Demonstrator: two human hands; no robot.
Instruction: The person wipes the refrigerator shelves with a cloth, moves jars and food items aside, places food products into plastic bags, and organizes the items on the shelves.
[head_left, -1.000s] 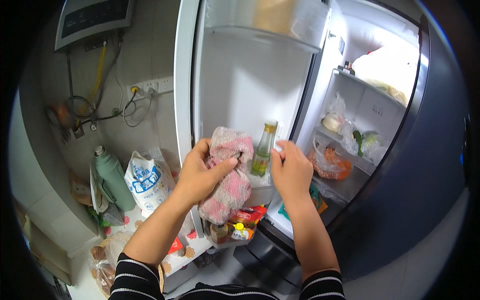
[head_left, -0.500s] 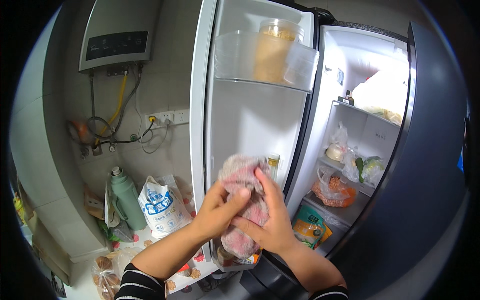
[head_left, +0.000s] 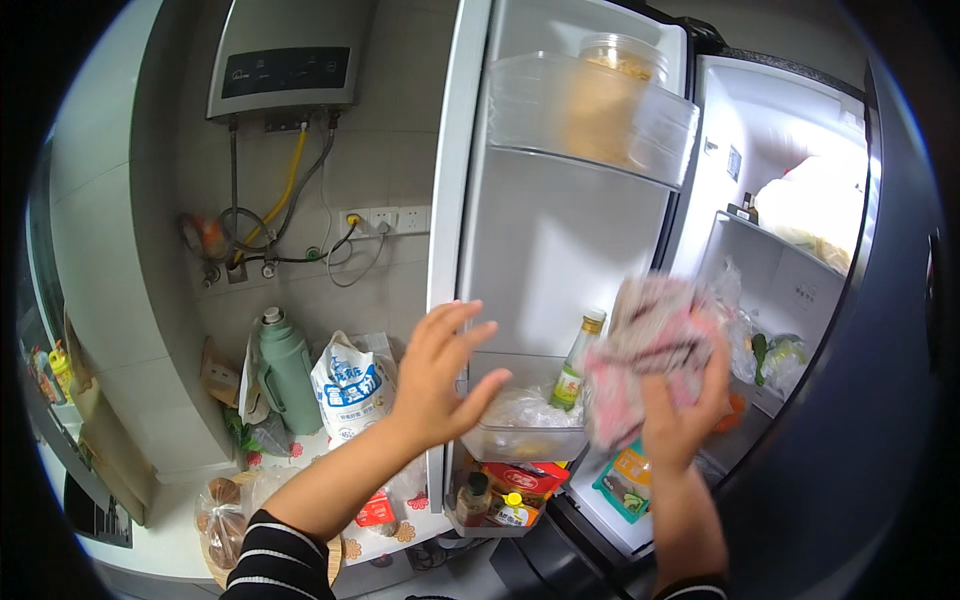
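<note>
My right hand (head_left: 685,400) grips a crumpled pink and grey cloth (head_left: 640,350), which is blurred by motion in front of the fridge opening. Beside the open fridge door (head_left: 570,240), my left hand (head_left: 440,375) is raised with its fingers spread and holds nothing. Between the two hands, a glass bottle with a gold cap (head_left: 575,365) leans in a door shelf (head_left: 525,443) next to clear plastic wrapping. A large tub with yellowish contents (head_left: 610,105) stands in the upper door bin (head_left: 510,110).
Bagged food (head_left: 785,360) fills the fridge shelves at right. Lower in the door are a dark-capped jar (head_left: 473,500) and a red packet (head_left: 525,483). A green thermos (head_left: 287,375) and white flour bag (head_left: 350,390) stand at left, below a water heater (head_left: 285,70).
Both hands held the cloth before. Now my left hand has let go and moved apart, while my right hand has carried the cloth rightward. The view has shifted left.
</note>
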